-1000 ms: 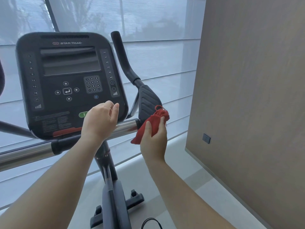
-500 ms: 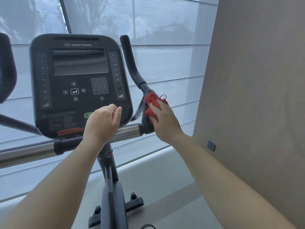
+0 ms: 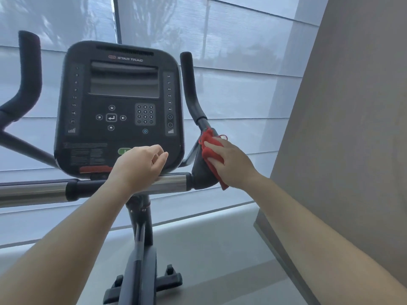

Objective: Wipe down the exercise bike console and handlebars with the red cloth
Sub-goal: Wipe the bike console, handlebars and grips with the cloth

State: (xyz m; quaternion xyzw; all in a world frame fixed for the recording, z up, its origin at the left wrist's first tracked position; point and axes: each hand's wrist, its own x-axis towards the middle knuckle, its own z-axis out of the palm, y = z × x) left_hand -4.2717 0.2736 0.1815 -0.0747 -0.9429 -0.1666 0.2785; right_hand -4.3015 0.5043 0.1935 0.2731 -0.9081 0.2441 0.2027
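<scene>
Obs: red cloth [image 3: 209,151] sits bunched on the dark padded joint [image 3: 201,176] where the right handlebar [image 3: 190,89] meets the chrome crossbar [image 3: 174,180]; one corner hangs below the heel of the hand

Right grip [image 3: 233,164]: fingers spread and fairly straight over the cloth, pressing it flat to the pad; thumb hidden, so cannot tell whether it also pinches the fabric

Left grip [image 3: 138,166]: fingers loosely curled, holding nothing; wrist rests on the crossbar just below the console [image 3: 120,106]

Handling, judged: cloth is light, soft and limp; it folds and creeps under the palm, so the load should go through the flat fingers with the wad kept beneath them; a loose loop of thread shows at its upper edge and could snag; loose corner may drag

Pad looks rubbery, so drag is probably high there; chrome bar smooth, cloth likely slides easily; upright bar is round, best wrapped with the cloth and stroked along its length

Console carries flat keys and a display; light pressure advised, keys may register

Left handlebar [image 3: 29,69] well apart, across the console from the cloth; progress: judged mid-task
</scene>
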